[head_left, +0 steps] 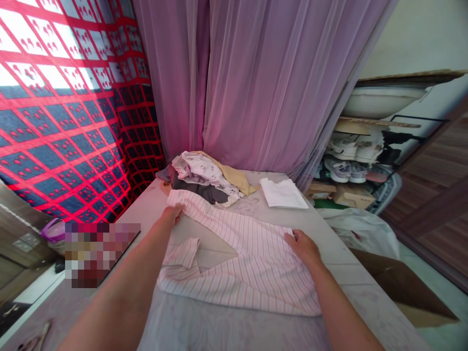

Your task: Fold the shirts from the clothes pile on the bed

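A pair of white trousers with pink stripes (256, 243) lies spread over the table, its two legs pointing left and apart from each other. My left hand (174, 214) pinches the upper leg near its cuff. At the upper right corner of the trousers, my right hand (303, 246) grips the cloth between thumb and fingers. The lower leg is bent, with its end folded up beneath my left hand. Just beyond the upper leg is a heap of clothes (204, 178), with white printed, yellow and dark pieces.
A folded white cloth (283, 192) lies at the table's far right. Purple curtains (256, 87) hang behind the table (226, 331). To the right stand a shoe rack (351, 156) and an open cardboard box (398, 278). A blurred-out flat item (102, 253) is at the left edge.
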Tool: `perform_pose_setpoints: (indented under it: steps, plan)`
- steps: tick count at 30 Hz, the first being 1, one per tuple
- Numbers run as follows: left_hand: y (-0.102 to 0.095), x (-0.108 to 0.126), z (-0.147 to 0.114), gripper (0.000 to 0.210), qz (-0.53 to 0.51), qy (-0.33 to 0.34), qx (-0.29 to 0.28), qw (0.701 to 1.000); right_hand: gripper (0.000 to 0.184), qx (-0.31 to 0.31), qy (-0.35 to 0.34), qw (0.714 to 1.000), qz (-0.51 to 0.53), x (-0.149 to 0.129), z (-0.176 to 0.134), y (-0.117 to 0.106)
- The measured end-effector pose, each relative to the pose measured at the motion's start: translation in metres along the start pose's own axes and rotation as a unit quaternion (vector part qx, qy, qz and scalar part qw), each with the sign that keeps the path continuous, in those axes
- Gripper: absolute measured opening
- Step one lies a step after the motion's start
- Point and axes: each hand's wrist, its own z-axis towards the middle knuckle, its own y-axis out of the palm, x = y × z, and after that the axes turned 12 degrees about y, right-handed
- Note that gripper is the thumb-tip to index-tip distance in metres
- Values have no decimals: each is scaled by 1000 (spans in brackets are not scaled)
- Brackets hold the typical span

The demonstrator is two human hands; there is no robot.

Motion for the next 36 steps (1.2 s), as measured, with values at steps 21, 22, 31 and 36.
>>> perform_pose_setpoints:
  steps: [21, 22, 31, 36]
  plan:
    - [-7, 22, -19, 21, 312, 86, -9, 946, 31, 17, -50, 998, -38, -3, -4, 4]
    - [-10, 22, -22, 21, 311, 88, -2, 946, 30, 23, -44, 998, -35, -3, -3, 3]
    - [-58, -3, -73, 27, 340, 103, 51, 933, 33, 57, 4, 998, -31, 0, 3, 4]
    - [-42, 15, -65, 42, 439, 221, -5, 871, 31, 34, -10, 999, -7, -3, 5, 1]
